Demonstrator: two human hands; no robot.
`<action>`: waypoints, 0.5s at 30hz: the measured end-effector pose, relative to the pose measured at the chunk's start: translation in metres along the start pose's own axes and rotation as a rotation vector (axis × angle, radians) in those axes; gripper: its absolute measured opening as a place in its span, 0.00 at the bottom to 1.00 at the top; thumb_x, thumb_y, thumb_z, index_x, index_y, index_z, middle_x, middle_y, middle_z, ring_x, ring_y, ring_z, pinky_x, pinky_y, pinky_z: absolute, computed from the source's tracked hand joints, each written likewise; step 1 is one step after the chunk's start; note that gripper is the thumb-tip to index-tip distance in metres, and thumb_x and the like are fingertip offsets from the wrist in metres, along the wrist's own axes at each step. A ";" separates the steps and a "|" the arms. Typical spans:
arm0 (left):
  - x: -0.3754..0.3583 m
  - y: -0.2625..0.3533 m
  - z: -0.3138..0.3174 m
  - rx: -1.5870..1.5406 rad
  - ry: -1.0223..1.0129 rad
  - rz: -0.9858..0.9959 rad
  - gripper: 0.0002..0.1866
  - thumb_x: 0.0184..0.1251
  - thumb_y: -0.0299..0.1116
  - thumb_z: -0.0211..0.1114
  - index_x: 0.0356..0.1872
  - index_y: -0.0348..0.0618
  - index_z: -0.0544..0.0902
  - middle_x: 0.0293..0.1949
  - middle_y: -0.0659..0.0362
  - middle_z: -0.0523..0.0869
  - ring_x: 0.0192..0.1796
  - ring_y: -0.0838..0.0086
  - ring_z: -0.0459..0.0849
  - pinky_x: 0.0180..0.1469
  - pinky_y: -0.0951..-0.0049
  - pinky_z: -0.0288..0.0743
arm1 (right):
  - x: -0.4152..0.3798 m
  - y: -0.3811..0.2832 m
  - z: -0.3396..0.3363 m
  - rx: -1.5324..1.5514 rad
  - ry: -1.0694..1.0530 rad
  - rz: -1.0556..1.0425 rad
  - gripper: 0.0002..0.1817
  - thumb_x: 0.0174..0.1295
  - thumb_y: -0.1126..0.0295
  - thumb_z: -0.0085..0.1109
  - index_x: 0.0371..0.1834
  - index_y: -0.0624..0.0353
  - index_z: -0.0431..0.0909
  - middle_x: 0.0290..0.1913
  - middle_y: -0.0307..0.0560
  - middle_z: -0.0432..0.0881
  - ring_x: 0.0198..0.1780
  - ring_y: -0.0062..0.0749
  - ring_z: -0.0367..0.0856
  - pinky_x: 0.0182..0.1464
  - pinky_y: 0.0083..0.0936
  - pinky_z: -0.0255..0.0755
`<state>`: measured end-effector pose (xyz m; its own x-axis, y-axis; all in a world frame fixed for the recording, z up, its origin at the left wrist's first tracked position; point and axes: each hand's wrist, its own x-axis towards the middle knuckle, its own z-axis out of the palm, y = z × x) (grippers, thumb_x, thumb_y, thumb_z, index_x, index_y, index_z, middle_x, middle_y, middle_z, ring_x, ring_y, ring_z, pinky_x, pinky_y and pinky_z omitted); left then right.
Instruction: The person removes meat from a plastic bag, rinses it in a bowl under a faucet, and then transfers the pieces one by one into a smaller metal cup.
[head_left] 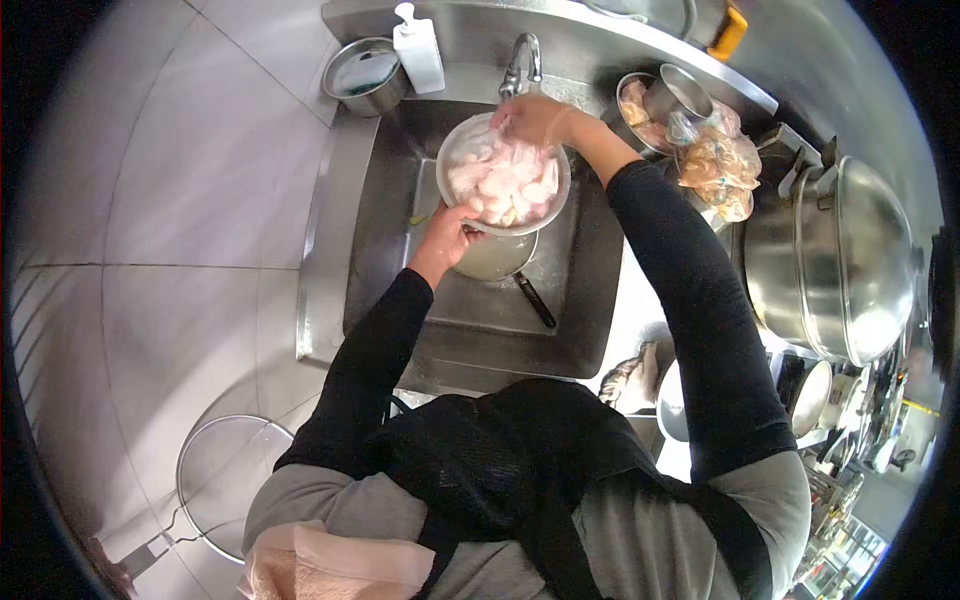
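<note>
A round, pale bowl [447, 205] full of raw, light-pink meat pieces [505, 185] is held over the sink. My left hand [448, 238] grips its near-left rim, thumb on top and fingers beneath. Over the far rim, right by the faucet [521, 65], my right hand [540, 120] reaches down to the meat; its fingers are blurred and partly hidden, so I cannot tell whether they grip a piece. Below the bowl, partly covered by it, a pan [495, 262] with cloudy liquid and a black handle [536, 302] sits in the sink [400, 300].
A white pump bottle [418, 50] and a metal pot [366, 78] stand at the back left. Bagged food [720, 165], a metal cup [679, 95] and a large steel pot [840, 260] crowd the right side. A round wire strainer [180, 500] is at lower left.
</note>
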<state>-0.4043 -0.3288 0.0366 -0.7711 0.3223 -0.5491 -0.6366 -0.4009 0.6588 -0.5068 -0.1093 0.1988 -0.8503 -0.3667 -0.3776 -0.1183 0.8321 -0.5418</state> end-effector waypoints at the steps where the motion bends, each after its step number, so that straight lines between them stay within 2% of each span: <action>1: -0.004 -0.002 0.000 -0.017 0.009 0.002 0.25 0.60 0.27 0.62 0.61 0.41 0.72 0.52 0.57 0.81 0.50 0.66 0.80 0.44 0.60 0.80 | 0.003 0.002 0.004 -0.112 -0.018 -0.033 0.21 0.62 0.67 0.58 0.60 0.48 0.80 0.57 0.48 0.84 0.58 0.44 0.82 0.64 0.37 0.73; 2: -0.006 -0.004 0.001 -0.035 0.017 0.001 0.24 0.61 0.27 0.62 0.60 0.41 0.73 0.52 0.56 0.81 0.50 0.66 0.80 0.44 0.60 0.80 | 0.003 0.006 0.013 -0.113 -0.016 -0.031 0.21 0.62 0.67 0.58 0.60 0.48 0.80 0.57 0.48 0.84 0.58 0.44 0.82 0.64 0.37 0.73; 4: -0.012 -0.005 0.009 -0.033 -0.016 0.002 0.23 0.61 0.27 0.62 0.59 0.41 0.73 0.51 0.56 0.82 0.49 0.65 0.81 0.44 0.60 0.80 | -0.007 0.005 0.043 -0.359 0.036 -0.421 0.25 0.60 0.69 0.60 0.63 0.42 0.79 0.64 0.48 0.79 0.67 0.43 0.75 0.69 0.39 0.67; 5: -0.014 -0.004 0.013 -0.032 -0.047 0.008 0.23 0.60 0.26 0.62 0.58 0.40 0.73 0.50 0.55 0.82 0.47 0.65 0.81 0.44 0.60 0.80 | 0.004 0.017 0.079 -0.397 0.242 -0.682 0.25 0.56 0.72 0.59 0.60 0.42 0.80 0.56 0.52 0.84 0.61 0.47 0.80 0.65 0.42 0.73; 7: -0.018 -0.007 0.022 -0.053 -0.051 -0.007 0.22 0.60 0.26 0.62 0.58 0.40 0.74 0.50 0.55 0.82 0.47 0.64 0.82 0.43 0.60 0.80 | 0.014 0.019 0.101 -0.417 0.013 -0.457 0.23 0.59 0.68 0.62 0.60 0.40 0.78 0.66 0.46 0.77 0.66 0.48 0.75 0.68 0.40 0.68; 8: -0.018 -0.006 0.026 -0.071 -0.052 -0.012 0.22 0.59 0.27 0.63 0.57 0.40 0.74 0.50 0.54 0.82 0.46 0.64 0.82 0.43 0.60 0.80 | 0.019 0.024 0.095 -0.419 0.015 -0.453 0.23 0.59 0.68 0.62 0.60 0.40 0.78 0.66 0.46 0.77 0.66 0.48 0.75 0.68 0.40 0.68; 9: -0.013 -0.007 0.025 -0.069 -0.056 -0.010 0.22 0.59 0.27 0.63 0.57 0.40 0.74 0.50 0.54 0.82 0.46 0.64 0.82 0.43 0.60 0.80 | 0.027 0.029 0.082 -0.288 0.001 -0.283 0.23 0.57 0.67 0.63 0.59 0.42 0.78 0.66 0.46 0.75 0.65 0.48 0.76 0.67 0.40 0.69; 10: -0.007 -0.011 0.021 -0.055 -0.094 -0.036 0.28 0.57 0.26 0.62 0.62 0.45 0.70 0.54 0.55 0.79 0.48 0.63 0.81 0.42 0.61 0.80 | 0.028 0.027 0.073 -0.151 -0.017 -0.116 0.24 0.56 0.66 0.64 0.58 0.44 0.78 0.67 0.46 0.73 0.64 0.48 0.76 0.66 0.40 0.70; 11: -0.003 -0.016 0.014 -0.040 -0.128 -0.063 0.34 0.55 0.26 0.62 0.67 0.50 0.66 0.58 0.55 0.77 0.51 0.62 0.80 0.41 0.61 0.80 | 0.025 0.027 0.065 -0.146 -0.020 -0.117 0.24 0.56 0.66 0.64 0.58 0.44 0.78 0.67 0.46 0.73 0.64 0.48 0.76 0.66 0.40 0.70; 13: 0.002 -0.017 0.012 -0.020 -0.142 -0.050 0.34 0.55 0.26 0.62 0.67 0.50 0.65 0.58 0.55 0.77 0.51 0.62 0.80 0.41 0.61 0.80 | 0.014 0.018 0.031 -0.003 0.026 0.068 0.23 0.58 0.59 0.65 0.57 0.48 0.79 0.67 0.48 0.74 0.61 0.48 0.79 0.62 0.41 0.72; 14: 0.005 -0.016 0.012 0.001 -0.158 -0.037 0.35 0.55 0.26 0.62 0.68 0.51 0.64 0.58 0.54 0.77 0.51 0.62 0.80 0.42 0.61 0.79 | 0.010 0.018 0.026 -0.009 0.028 0.067 0.23 0.58 0.59 0.65 0.57 0.48 0.79 0.67 0.48 0.74 0.61 0.48 0.79 0.62 0.41 0.72; 15: 0.004 -0.015 0.016 -0.002 -0.161 -0.032 0.35 0.55 0.26 0.62 0.68 0.51 0.64 0.58 0.54 0.77 0.51 0.62 0.80 0.42 0.61 0.79 | 0.008 0.023 0.023 -0.020 0.042 -0.039 0.22 0.59 0.55 0.64 0.56 0.48 0.79 0.65 0.47 0.76 0.60 0.48 0.79 0.61 0.41 0.72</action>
<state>-0.3979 -0.3081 0.0325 -0.7419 0.4677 -0.4804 -0.6609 -0.3896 0.6414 -0.5046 -0.1027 0.1658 -0.8654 -0.3815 -0.3249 -0.1612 0.8259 -0.5403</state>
